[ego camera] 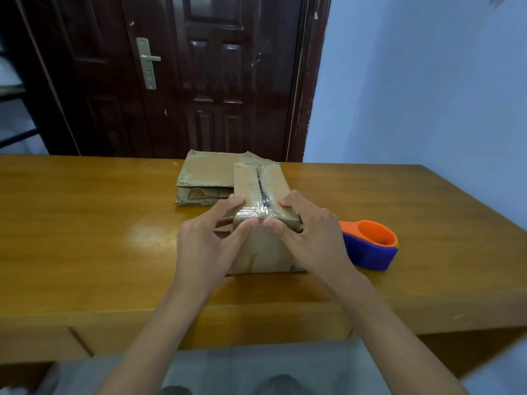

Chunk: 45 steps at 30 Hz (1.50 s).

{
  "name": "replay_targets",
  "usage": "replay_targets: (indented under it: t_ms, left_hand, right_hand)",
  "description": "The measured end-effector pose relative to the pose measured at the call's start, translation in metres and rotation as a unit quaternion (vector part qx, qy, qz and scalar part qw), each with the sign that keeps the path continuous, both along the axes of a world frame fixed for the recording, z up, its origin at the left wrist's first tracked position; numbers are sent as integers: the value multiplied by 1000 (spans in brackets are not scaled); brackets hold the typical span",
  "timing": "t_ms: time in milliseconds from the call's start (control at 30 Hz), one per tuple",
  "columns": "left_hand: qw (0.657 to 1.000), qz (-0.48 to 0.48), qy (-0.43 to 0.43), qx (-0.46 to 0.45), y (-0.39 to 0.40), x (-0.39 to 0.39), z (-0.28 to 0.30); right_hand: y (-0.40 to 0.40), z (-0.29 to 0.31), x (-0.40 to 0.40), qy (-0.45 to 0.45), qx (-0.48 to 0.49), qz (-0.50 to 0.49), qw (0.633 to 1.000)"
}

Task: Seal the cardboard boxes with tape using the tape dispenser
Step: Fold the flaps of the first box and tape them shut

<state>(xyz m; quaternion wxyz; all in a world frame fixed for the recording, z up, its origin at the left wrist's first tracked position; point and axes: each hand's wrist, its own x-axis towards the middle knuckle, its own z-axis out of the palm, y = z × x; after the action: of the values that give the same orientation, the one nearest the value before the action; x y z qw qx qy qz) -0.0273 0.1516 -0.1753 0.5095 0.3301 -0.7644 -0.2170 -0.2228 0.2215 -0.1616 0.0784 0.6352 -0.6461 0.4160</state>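
Note:
A small brown cardboard box [261, 189] stands mid-table, with clear tape running along its top seam and over its near edge. My left hand [208, 238] grips the box's near left corner, fingers on top and thumb pressed on the taped front edge. My right hand [310, 235] grips the near right corner the same way, its thumb beside the left thumb. The tape dispenser [370, 246], orange inside and blue outside, lies on the table just right of my right hand, with no hand on it.
Flattened, worn cardboard boxes [205, 178] lie stacked behind and left of the small box. The wooden table [85, 223] reaches a dark door [199, 75] at the back and a pale blue wall [427, 95] on the right.

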Motion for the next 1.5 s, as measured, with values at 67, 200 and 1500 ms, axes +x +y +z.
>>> replay_targets:
  t_ms: [67, 200, 1500]
  left_hand:
    - [1000, -25, -2, 10, -5, 5, 2]
    - [998, -68, 13, 6, -6, 10, 5]
    - [848, 41, -453, -273, -21, 88, 74]
  right_hand:
    - [1, 0, -4, 2, 1, 21, 1000]
    - [3, 1, -17, 27, 18, 61, 998]
    - [-5, 53, -29, 52, 122, 13, 991]
